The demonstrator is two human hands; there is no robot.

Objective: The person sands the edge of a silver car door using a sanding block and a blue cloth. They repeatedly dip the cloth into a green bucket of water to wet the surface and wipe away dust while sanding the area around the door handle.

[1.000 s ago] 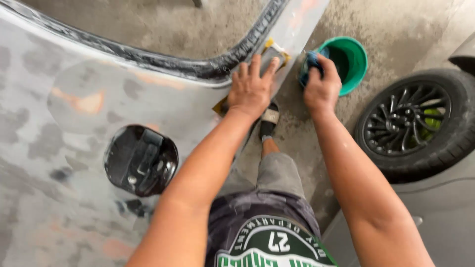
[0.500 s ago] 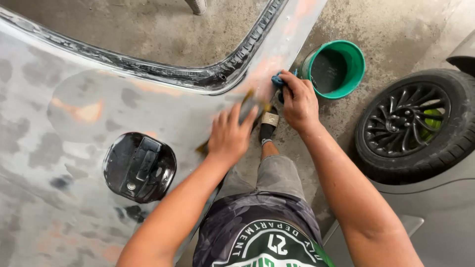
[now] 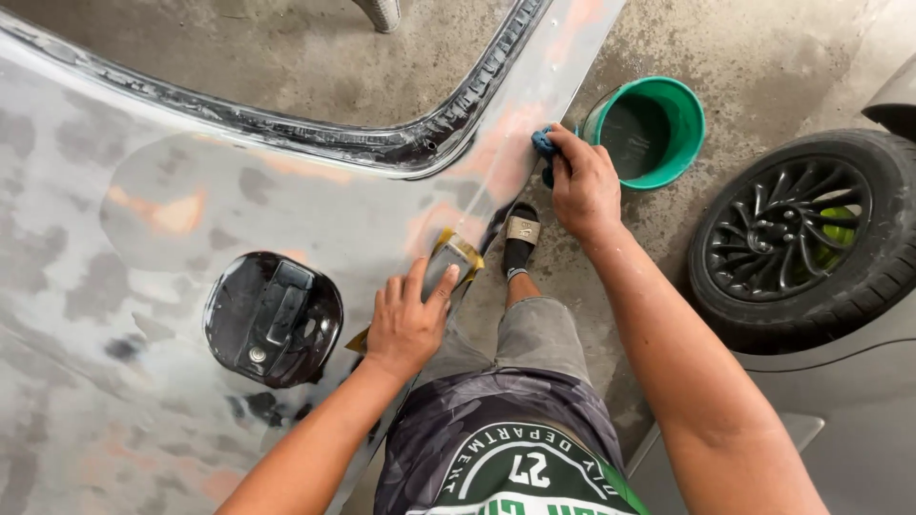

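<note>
The panel (image 3: 143, 401) is broad, curved sheet metal, sanded dull grey with darker blotches and orange patches, edged by a black ribbed seal (image 3: 382, 143). Left of the left hand sits a glossy black oval recess (image 3: 272, 319). Beyond the right hand stands a round green bucket (image 3: 682, 143) on rough concrete; a black spoked wheel (image 3: 797, 238) lies to its right. The left hand (image 3: 410, 319) presses flat, fingers spread, on a yellow-edged sanding sheet (image 3: 448, 262) against the panel. The right hand (image 3: 584, 186) is closed around a blue sponge (image 3: 544, 143) at the panel's edge.
</note>
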